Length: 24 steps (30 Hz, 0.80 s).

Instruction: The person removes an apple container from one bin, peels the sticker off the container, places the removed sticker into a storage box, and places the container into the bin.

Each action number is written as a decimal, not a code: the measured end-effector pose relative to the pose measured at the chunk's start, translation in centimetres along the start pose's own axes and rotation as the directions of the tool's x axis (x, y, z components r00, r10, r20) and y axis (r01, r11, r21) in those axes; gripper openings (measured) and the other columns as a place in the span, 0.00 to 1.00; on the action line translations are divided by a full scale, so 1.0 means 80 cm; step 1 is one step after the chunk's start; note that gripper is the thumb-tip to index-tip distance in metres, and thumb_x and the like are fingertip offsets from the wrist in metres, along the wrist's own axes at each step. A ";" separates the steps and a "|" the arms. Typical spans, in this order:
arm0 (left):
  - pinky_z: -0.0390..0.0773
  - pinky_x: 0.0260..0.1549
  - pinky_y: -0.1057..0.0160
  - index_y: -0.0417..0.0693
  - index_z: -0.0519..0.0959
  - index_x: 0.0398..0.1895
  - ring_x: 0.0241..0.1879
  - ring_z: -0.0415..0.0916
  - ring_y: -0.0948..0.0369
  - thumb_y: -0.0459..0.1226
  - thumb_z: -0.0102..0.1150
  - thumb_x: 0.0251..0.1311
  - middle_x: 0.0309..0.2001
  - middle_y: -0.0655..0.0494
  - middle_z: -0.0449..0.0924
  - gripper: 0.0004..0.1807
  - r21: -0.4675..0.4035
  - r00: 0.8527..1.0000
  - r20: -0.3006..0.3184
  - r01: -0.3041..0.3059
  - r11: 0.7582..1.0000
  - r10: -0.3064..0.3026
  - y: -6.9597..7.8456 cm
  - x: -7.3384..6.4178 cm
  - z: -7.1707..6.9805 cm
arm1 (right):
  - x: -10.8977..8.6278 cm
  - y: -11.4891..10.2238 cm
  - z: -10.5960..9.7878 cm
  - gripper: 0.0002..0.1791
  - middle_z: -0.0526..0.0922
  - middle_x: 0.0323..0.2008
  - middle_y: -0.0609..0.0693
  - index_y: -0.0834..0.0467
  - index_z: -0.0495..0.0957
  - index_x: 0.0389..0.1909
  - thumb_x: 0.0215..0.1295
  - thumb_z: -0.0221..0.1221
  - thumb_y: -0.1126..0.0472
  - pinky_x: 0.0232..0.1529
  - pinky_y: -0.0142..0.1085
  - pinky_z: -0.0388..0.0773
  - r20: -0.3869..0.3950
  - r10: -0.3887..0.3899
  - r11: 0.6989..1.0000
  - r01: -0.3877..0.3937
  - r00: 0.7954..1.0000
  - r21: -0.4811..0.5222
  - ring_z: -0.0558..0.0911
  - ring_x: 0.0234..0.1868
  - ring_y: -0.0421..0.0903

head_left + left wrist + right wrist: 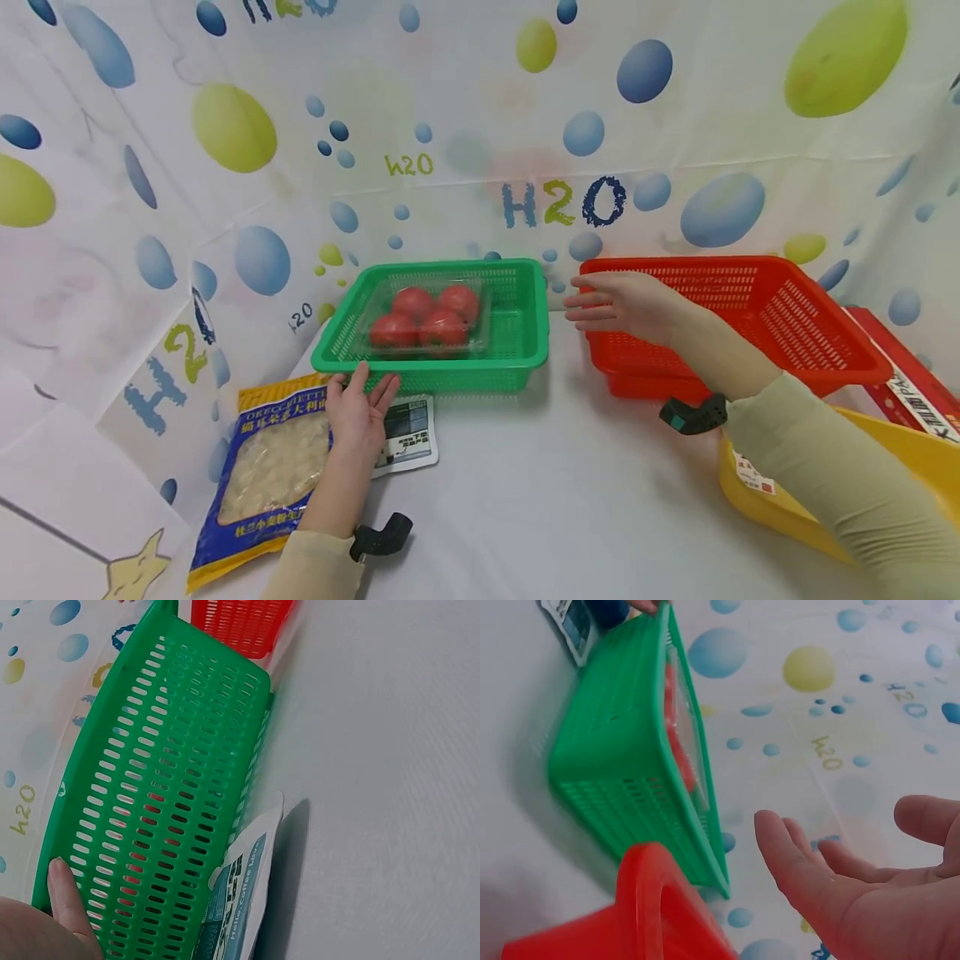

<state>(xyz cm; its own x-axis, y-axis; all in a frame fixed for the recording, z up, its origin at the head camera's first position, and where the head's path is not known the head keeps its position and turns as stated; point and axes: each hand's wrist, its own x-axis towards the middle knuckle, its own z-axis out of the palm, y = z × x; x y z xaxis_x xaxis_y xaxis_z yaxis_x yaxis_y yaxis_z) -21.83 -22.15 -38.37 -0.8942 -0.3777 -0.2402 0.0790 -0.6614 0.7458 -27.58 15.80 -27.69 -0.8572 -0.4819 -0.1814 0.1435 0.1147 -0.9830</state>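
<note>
In the head view, my left hand (358, 417) is at the front rim of a green plastic basket (517, 364), palm turned up and fingers spread. One finger (66, 896) lies straight against the basket's outer wall just below the rim in the left wrist view. Inside the basket sits a clear plastic box (482, 321) of red, tomato-like fruit (442, 327). My right hand (630, 308) hovers with extended fingers over the left end of a red basket (750, 383), holding nothing. In the right wrist view its fingers are apart and relaxed.
A blue and yellow bag of orecchiette pasta (277, 467) lies left, beneath my left forearm. A white coffee pouch (411, 433) lies before the green basket. A yellow bin (795, 517) stands front right under my right arm, beside a red package (907, 375). A patterned curtain (465, 100) hangs behind.
</note>
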 end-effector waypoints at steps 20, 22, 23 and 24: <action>0.83 0.46 0.57 0.41 0.62 0.66 0.44 0.86 0.56 0.38 0.50 0.77 0.61 0.42 0.75 0.21 0.426 0.974 0.193 0.029 0.904 -0.122 -0.004 -0.042 -0.011 | -0.086 0.027 -0.048 0.33 0.81 0.58 0.49 0.58 0.56 0.77 0.79 0.49 0.48 0.62 0.47 0.73 -0.080 -0.022 1.000 0.022 0.997 -0.001 0.81 0.59 0.52; 0.84 0.45 0.58 0.40 0.64 0.67 0.44 0.86 0.56 0.39 0.51 0.77 0.60 0.41 0.78 0.22 0.501 0.960 0.259 -0.043 0.864 -0.102 -0.006 -0.049 -0.010 | -0.090 0.031 -0.049 0.28 0.82 0.58 0.48 0.55 0.63 0.73 0.79 0.49 0.48 0.62 0.47 0.74 -0.083 -0.041 0.999 0.040 0.996 -0.015 0.82 0.58 0.51; 0.84 0.45 0.58 0.39 0.66 0.67 0.44 0.86 0.56 0.39 0.52 0.76 0.59 0.41 0.78 0.22 0.532 0.950 0.300 -0.091 0.842 -0.087 -0.006 -0.051 -0.008 | -0.093 0.033 -0.048 0.26 0.82 0.58 0.48 0.54 0.65 0.71 0.79 0.49 0.49 0.61 0.47 0.74 -0.086 -0.052 0.998 0.051 0.995 -0.021 0.82 0.57 0.50; 0.84 0.45 0.58 0.39 0.67 0.66 0.45 0.85 0.56 0.39 0.52 0.76 0.58 0.39 0.79 0.21 0.556 0.937 0.342 -0.142 0.819 -0.069 -0.006 -0.054 -0.005 | -0.095 0.034 -0.048 0.24 0.82 0.58 0.49 0.54 0.66 0.70 0.79 0.49 0.49 0.61 0.46 0.75 -0.089 -0.068 0.997 0.066 0.994 -0.028 0.82 0.57 0.50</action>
